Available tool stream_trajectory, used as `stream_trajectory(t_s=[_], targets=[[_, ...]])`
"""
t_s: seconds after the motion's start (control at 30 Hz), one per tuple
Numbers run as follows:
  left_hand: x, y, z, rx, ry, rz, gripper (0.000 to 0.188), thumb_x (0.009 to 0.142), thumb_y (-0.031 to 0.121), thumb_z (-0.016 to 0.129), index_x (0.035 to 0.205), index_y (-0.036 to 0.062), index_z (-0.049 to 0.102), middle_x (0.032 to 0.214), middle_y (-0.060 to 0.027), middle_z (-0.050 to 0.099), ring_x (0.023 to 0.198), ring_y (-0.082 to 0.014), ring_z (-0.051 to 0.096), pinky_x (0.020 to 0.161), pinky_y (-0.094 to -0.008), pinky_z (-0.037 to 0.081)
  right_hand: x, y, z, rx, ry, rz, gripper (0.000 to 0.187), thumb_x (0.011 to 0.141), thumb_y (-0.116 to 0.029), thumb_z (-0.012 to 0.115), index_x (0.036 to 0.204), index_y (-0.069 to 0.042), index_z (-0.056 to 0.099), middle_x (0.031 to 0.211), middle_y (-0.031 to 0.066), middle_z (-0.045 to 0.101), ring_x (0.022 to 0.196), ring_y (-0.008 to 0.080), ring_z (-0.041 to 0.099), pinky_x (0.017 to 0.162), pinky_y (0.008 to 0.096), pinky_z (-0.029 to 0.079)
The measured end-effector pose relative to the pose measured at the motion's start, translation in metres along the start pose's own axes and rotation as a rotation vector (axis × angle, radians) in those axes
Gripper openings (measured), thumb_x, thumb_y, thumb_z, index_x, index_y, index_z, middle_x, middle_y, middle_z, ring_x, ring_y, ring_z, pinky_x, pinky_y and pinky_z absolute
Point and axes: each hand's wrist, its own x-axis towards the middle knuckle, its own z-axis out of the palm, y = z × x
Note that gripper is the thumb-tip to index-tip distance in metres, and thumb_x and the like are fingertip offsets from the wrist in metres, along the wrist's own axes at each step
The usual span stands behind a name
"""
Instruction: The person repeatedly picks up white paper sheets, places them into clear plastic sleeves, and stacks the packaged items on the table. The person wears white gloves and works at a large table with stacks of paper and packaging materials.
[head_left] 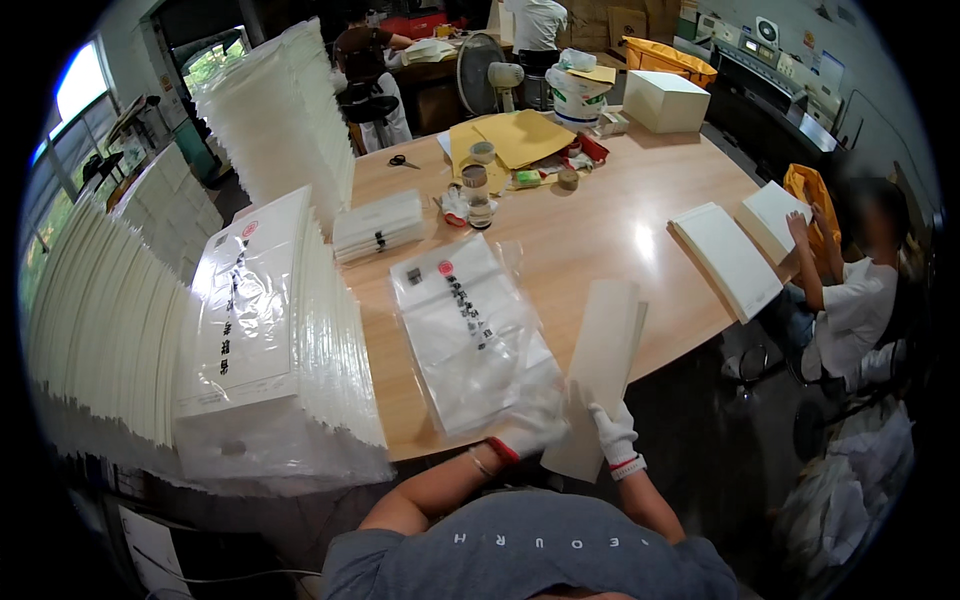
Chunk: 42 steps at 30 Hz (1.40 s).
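Observation:
My right hand point(616, 436), in a white knit glove with a red-edged cuff, grips a long off-white stack of paper point(600, 345) by its lower right side. The stack stands tilted at the table's near edge and looks folded or layered along its right side. My left hand point(533, 432), gloved too, is at the lower right corner of a clear plastic bag point(475, 345) with black characters and a red round mark. Its fingers are smeared and partly hidden, close to the stack's left edge. The bag lies flat on the wooden table point(620, 230).
Tall piles of packed white sheets point(250, 290) stand at the left. Further back lie a small pile of bags point(380, 225), tape rolls point(475, 178), scissors point(402, 161) and yellow envelopes point(520, 138). White paper stacks point(725, 258) lie at right, where a co-worker point(850, 290) sits. A fan point(483, 75) stands behind.

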Motion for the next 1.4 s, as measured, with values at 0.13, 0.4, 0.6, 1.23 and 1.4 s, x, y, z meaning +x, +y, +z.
stream_trajectory(t_s=[0.13, 0.4, 0.6, 1.23, 1.4], targets=[[0.027, -0.079, -0.062, 0.515, 0.451, -0.346, 0.065, 0.076, 0.035, 0.058, 0.126, -0.0003, 0.035, 0.128, -0.0233, 0.039, 0.116, -0.0367, 0.040, 0.096, -0.0404, 0.034, -0.010, -0.052, -0.015, -0.377, -0.212, -0.437, 0.022, 0.071, -0.007, 0.060, 0.093, -0.009, 0.062, 0.091, 0.0137, 0.062, 0.076, 0.0258, 0.062, 0.066, 0.0306, 0.049], [0.033, -0.061, -0.035, -0.188, 0.410, 0.228, 0.036, 0.076, 0.014, 0.054, 0.110, 0.0021, 0.052, 0.093, -0.0137, 0.059, 0.083, -0.0292, 0.057, 0.072, -0.0375, 0.047, 0.038, -0.050, 0.052, -1.017, -0.630, -0.370, 0.034, 0.076, -0.030, 0.059, 0.103, -0.010, 0.057, 0.095, 0.0149, 0.060, 0.084, 0.0292, 0.060, 0.071, 0.0350, 0.048], [0.023, -0.068, -0.031, -0.050, 0.143, -0.187, 0.035, 0.077, 0.018, 0.053, 0.110, 0.0082, 0.052, 0.081, -0.0101, 0.057, 0.080, -0.0297, 0.055, 0.081, -0.0378, 0.044, 0.074, -0.075, 0.094, -0.887, -0.104, -0.016, 0.059, 0.072, -0.043, 0.062, 0.119, -0.012, 0.045, 0.124, 0.0147, 0.044, 0.101, 0.0355, 0.054, 0.083, 0.0410, 0.044], [-0.115, -0.159, 0.010, -0.279, 0.590, -0.443, 0.037, 0.079, 0.003, 0.051, 0.113, 0.0004, 0.036, 0.100, -0.0190, 0.047, 0.083, -0.0330, 0.052, 0.070, -0.0392, 0.045, 0.053, -0.020, 0.075, -1.018, -0.705, -0.127, 0.073, 0.081, -0.018, 0.047, 0.139, -0.010, 0.002, 0.089, 0.0195, 0.061, 0.072, 0.0359, 0.061, 0.060, 0.0483, 0.045], [-0.195, -0.077, 0.006, -0.314, 0.211, -0.727, 0.010, 0.078, 0.009, 0.055, 0.083, 0.0054, 0.048, 0.085, -0.0145, 0.049, 0.074, -0.0322, 0.053, 0.064, -0.0402, 0.042, -0.032, -0.064, 0.026, -1.096, -0.761, -0.097, 0.058, 0.080, -0.018, 0.049, 0.132, -0.008, 0.025, 0.081, 0.0192, 0.061, 0.069, 0.0359, 0.060, 0.056, 0.0466, 0.045]])
